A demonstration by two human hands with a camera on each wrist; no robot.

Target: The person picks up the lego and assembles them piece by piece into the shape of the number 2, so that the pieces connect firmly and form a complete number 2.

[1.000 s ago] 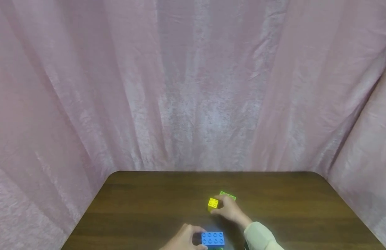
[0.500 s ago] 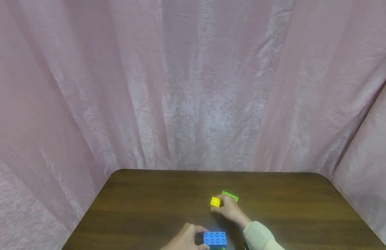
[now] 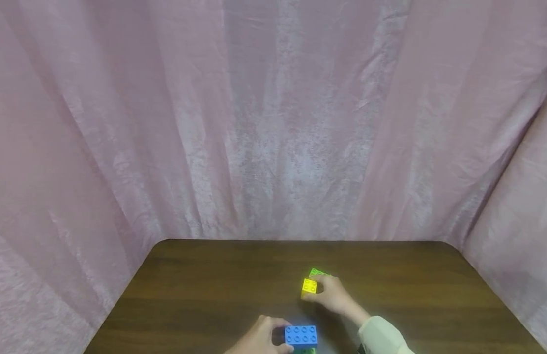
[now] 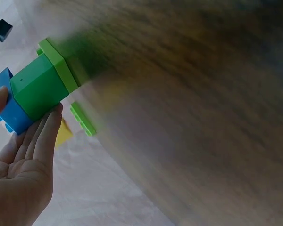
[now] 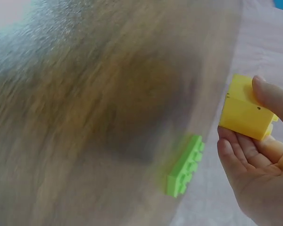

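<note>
At the front of the table, my left hand (image 3: 260, 338) grips a blue toy brick (image 3: 301, 336) with eight-stud look between thumb and fingers. In the left wrist view this blue brick tops a stack, joined to a darker green block (image 4: 40, 87) and a lime-green plate (image 4: 59, 66) at the table surface. Farther forward, my right hand (image 3: 332, 296) pinches a small yellow brick (image 3: 309, 286). The right wrist view shows the thumb on one side of the yellow brick (image 5: 247, 110) and fingers on the other. Just behind that hand lies a lime-green brick (image 5: 185, 167), partly covered in the head view.
The brown wooden table (image 3: 202, 280) has rounded far corners. Pink velvet curtains (image 3: 295, 123) hang behind it and along both sides. A pale sleeve (image 3: 381, 337) covers the right forearm.
My right hand has shifted a little to the right with the yellow brick, now hiding more of the lime-green brick behind it. The left hand keeps its grip on the blue brick.
</note>
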